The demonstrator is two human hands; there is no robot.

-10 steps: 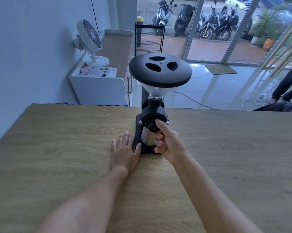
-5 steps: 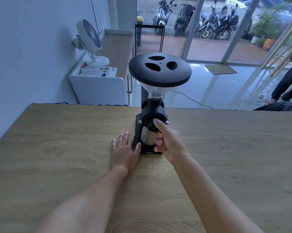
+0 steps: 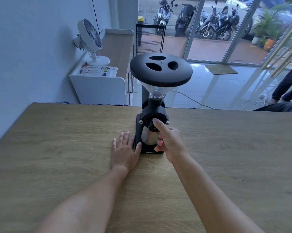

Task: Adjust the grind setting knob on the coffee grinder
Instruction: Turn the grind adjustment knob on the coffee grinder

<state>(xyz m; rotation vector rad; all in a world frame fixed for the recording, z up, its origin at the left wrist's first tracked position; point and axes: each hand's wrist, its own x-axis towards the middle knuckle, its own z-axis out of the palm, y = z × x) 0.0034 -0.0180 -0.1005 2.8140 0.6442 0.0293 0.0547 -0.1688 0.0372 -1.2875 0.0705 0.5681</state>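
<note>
A black coffee grinder stands on the wooden table, with a wide lid on a clear hopper and a steel cup on its base. The round grind setting knob faces me on the front of the grinder body. My right hand pinches that knob, thumb lying across its top and fingers curled beneath. My left hand lies flat on the table, fingers spread, its thumb against the left edge of the grinder's base.
Beyond the table's far edge stand a white cabinet with a fan and magazines on it. A cable runs over the tiled floor. A person's dark sleeves show at the right edge. Glass doors lie behind.
My right thumb has slid up and to the left over the knob, turning it a little. My left hand has stayed where it was.
</note>
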